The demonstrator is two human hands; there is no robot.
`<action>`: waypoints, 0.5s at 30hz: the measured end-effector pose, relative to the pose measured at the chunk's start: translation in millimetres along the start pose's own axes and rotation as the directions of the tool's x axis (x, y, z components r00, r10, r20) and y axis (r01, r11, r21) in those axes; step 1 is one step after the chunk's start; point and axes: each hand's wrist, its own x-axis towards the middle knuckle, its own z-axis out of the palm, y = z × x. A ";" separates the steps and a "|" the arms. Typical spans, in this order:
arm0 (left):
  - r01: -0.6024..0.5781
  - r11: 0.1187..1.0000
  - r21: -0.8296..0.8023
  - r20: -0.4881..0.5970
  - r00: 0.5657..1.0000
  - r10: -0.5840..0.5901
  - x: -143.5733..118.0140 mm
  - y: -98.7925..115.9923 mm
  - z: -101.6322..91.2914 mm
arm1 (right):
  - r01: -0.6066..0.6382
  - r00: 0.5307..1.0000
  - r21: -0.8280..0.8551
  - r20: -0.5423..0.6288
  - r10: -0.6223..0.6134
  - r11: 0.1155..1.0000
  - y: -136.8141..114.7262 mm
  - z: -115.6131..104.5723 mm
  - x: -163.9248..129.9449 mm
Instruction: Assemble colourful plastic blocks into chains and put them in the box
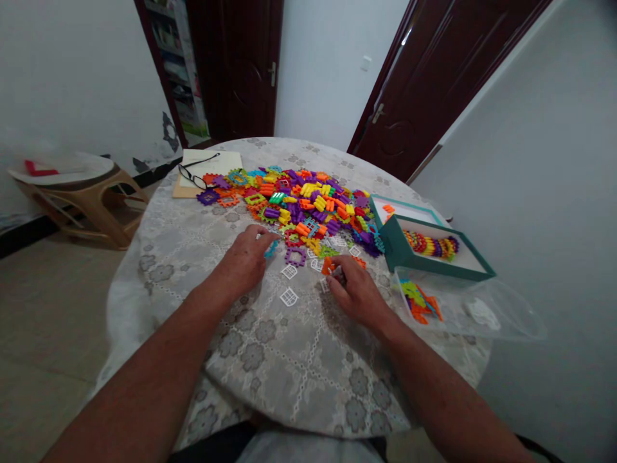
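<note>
My left hand (247, 258) is at the near left edge of a heap of colourful plastic building pieces (308, 199). Its fingers are closed on a light blue toothed building piece (270, 249), partly hidden by them. On the other side, my right hand (355, 288) pinches an orange building piece (328, 265) between thumb and fingers. A purple square frame piece (295, 257) lies between both hands. Nearer to me are small white window pieces (289, 296), flat on the cloth, and more lie beside my right fingertips.
A green box (436, 257) with a row of coloured pieces stands at right, its lid (409, 209) behind it. In front is a clear plastic tub (453, 328) with green, orange and white pieces. Eyeglasses (195, 177) rest on a notebook (226, 159). A stool (91, 199) stands left.
</note>
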 end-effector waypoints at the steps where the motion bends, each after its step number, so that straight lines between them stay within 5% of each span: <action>1: -0.006 1.000 -0.007 -0.011 1.000 0.006 0.5 -0.2 0.2 | -0.017 0.999 -0.002 -0.037 0.016 1.000 1.4 -11.5 0.3; 8: -0.058 0.992 0.116 0.035 0.998 0.055 3.6 5.0 -3.1 | -0.333 0.904 -0.164 -0.334 0.265 0.929 40.2 -87.0 -24.3; 15: -0.088 0.992 0.094 0.028 0.996 0.086 6.4 9.0 -1.3 | -0.546 0.801 -0.158 -0.386 0.457 0.823 78.5 -91.6 -77.1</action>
